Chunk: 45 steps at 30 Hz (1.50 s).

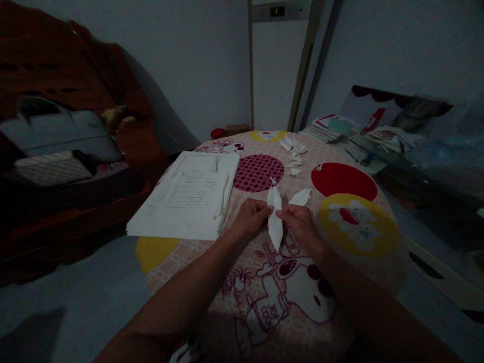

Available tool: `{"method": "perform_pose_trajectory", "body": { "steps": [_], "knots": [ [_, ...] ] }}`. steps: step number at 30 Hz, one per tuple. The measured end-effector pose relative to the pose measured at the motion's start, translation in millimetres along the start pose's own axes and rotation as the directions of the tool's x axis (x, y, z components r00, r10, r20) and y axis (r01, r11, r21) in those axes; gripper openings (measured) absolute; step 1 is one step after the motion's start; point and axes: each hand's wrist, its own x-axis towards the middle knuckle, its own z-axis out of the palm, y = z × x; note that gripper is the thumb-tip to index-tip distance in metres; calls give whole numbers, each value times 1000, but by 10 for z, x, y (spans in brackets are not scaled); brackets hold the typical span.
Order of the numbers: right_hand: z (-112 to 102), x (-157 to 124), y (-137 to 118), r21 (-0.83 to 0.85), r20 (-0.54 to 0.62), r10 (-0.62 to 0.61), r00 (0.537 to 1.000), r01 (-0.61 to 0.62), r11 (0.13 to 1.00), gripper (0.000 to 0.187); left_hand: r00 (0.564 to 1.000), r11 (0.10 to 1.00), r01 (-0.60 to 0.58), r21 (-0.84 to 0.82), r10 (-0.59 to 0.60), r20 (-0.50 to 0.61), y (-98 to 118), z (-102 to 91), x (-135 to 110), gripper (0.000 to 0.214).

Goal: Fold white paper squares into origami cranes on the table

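Between my two hands, over the middle of the round table, is a long white folded paper (276, 232) with a pointed lower end. My left hand (251, 216) pinches its left edge with the fingers closed. On the other side, my right hand (300, 221) grips the right edge, thumb lying on the paper's face. Just past my right hand lies another folded white paper piece (300, 196), leaf-shaped. Farther back sit several small folded or crumpled white paper pieces (294, 146).
A thick stack of printed sheets (185, 196) lies at the left of the patterned tablecloth (204, 257). Papers and a red object (373, 120) crowd a glass-topped stand at right. A wooden bench (132, 131) at left bears a pale handbag (79, 133).
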Motion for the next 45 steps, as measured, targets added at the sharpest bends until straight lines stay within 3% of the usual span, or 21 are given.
{"method": "perform_pose_trajectory", "body": {
  "steps": [7,10,18,25,27,28,30,33,37,42,45],
  "knots": [
    [13,-8,-26,-6,-27,-4,1000,4,1000,31,987,978,148,-144,-138,81,29,-28,2,33],
    [6,-7,-4,-5,-24,-13,1000,13,1000,31,989,982,140,-126,-132,72,35,-33,3,24],
    [-34,18,11,158,96,83,992,-98,983,28,983,977,122,-173,-96,154,21,-69,6,45],
    [-89,45,37,-43,107,70,992,-66,997,28,986,977,158,-144,-149,70,-31,-71,14,41],
    [-220,110,-36,-149,37,17,999,-11,989,32,987,973,160,-167,-155,47,-69,-71,34,39],
    [-311,154,-78,-213,-59,-63,996,49,976,31,987,971,160,-180,-157,31,-87,-74,44,38],
    [-517,252,-143,-313,-317,-232,920,130,941,28,987,967,151,-205,-158,-14,-114,-86,63,34],
    [-772,385,-155,-341,-518,-242,820,62,938,24,983,961,149,-233,-170,-71,-126,-111,78,28],
    [-839,492,-73,-414,-510,-206,835,-29,910,25,973,949,180,-259,-211,-99,-123,-125,79,22],
    [-698,501,-75,-422,-401,-207,892,21,906,21,971,933,189,-305,-224,-85,-126,-105,72,20],
    [-606,419,-131,-387,-368,-238,899,84,918,18,974,917,176,-357,-214,-68,-101,-91,62,23]
  ]
}}
